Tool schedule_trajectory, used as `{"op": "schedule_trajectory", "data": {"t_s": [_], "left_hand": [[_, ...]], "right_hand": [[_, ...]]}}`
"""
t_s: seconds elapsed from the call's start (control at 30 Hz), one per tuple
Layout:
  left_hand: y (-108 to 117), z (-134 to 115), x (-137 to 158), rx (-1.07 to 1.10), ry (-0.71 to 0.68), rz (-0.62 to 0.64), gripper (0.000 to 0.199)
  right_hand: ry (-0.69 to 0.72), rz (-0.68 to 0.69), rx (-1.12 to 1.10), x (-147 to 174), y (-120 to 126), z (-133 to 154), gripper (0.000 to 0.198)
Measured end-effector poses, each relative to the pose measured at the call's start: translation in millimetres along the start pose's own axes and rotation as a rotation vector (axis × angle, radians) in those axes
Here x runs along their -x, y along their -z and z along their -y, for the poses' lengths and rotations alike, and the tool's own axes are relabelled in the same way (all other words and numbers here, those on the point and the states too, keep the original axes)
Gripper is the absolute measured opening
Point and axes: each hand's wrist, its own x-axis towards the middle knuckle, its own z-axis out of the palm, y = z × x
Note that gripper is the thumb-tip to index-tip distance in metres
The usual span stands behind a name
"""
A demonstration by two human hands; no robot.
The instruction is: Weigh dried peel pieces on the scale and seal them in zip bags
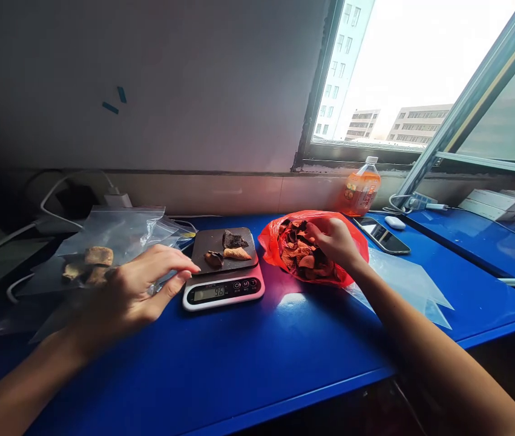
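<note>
A kitchen scale [223, 306] stands on the blue table, its display reading what looks like 96 or 9.6. On its dark plate [203, 242] lie a blackish dried piece [234, 239], a tan one [238, 254] and a small brown one [214, 259]. My left hand [148, 284] hovers at the plate's left edge, thumb and forefinger apart, holding nothing. Reaching into a red plastic bag [270, 242] full of dried, curled brown pieces [300, 257], my right hand [334, 239] has its fingers bent down among them. Whatever those fingers pinch is hidden.
Clear zip bags [125, 227], some holding tan chunks [98, 255], lie left of the scale. Flat clear bags [402, 278] lie at the right, near a phone [384, 236] and a white case [394, 223]. An orange drink bottle [363, 188] stands by the wall.
</note>
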Motion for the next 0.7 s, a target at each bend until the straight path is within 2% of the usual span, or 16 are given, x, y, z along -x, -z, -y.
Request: {"op": "schedule_trajectory", "data": {"t_s": [0.2,0.4,0.53,0.63,0.7], "left_hand": [[-3,-11,1,0.111,-0.087,-0.046,0.020],[-6,-18,0,0.113,-0.092,0.031,0.019],[-4,-19,1,0.107,-0.104,0.022,0.019],[-2,-19,2,0.127,-0.124,0.000,0.019],[-3,-18,2,0.137,-0.131,-0.007,0.019]], "right_hand": [[0.153,-0.033,0.175,3,-3,-5,0.021],[0.223,-0.071,0.129,7,-4,-1,0.014],[0.279,-0.044,0.063,8,-4,0,0.008],[0.243,-0.041,0.161,9,-4,1,0.009],[0.154,0.056,0.314,10,-3,2,0.016]]}}
